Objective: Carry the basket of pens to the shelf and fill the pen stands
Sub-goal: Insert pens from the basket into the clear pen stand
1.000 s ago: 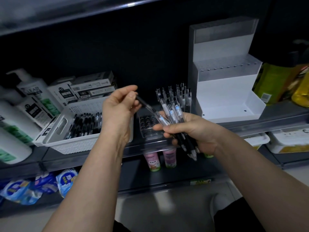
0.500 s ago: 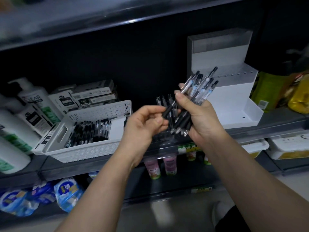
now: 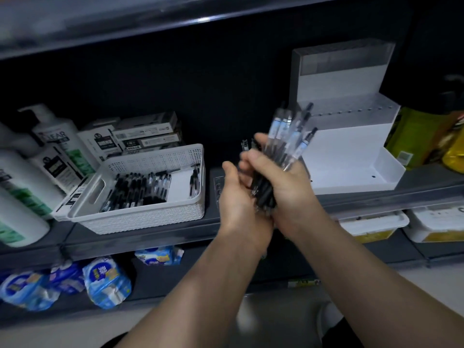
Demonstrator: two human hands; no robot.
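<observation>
Nearest the camera, two bare forearms reach up from the bottom edge and meet in front of the shelf. The right hand (image 3: 283, 187) is wrapped around a bundle of pens (image 3: 281, 151), gripping their dark lower barrels so that the clear upper ends fan out up and to the right. The left hand (image 3: 236, 202) is cupped against the left side and bottom of the same bundle, fingers curled toward it and touching the right hand; whether it truly grips the pens or only steadies them cannot be told. Below the hands, on the lower shelf, lie blue plastic packs (image 3: 105, 282) at the left and white tubs (image 3: 371, 222) at the right. On the middle shelf (image 3: 140, 238), left of the hands, sits the white perforated basket (image 3: 150, 212), with more pens lying flat inside, mostly toward its left half. Behind the hands a few pen tops (image 3: 245, 145) stick up from a clear stand that is largely hidden. Just right of the bundle stands a white stepped pen stand (image 3: 351, 151), its tiers holding nothing visible. Farther left are white pump bottles (image 3: 50, 136) and stacked boxes (image 3: 143, 133) behind the basket; yellow-green bottles (image 3: 414, 136) stand at the far right.
</observation>
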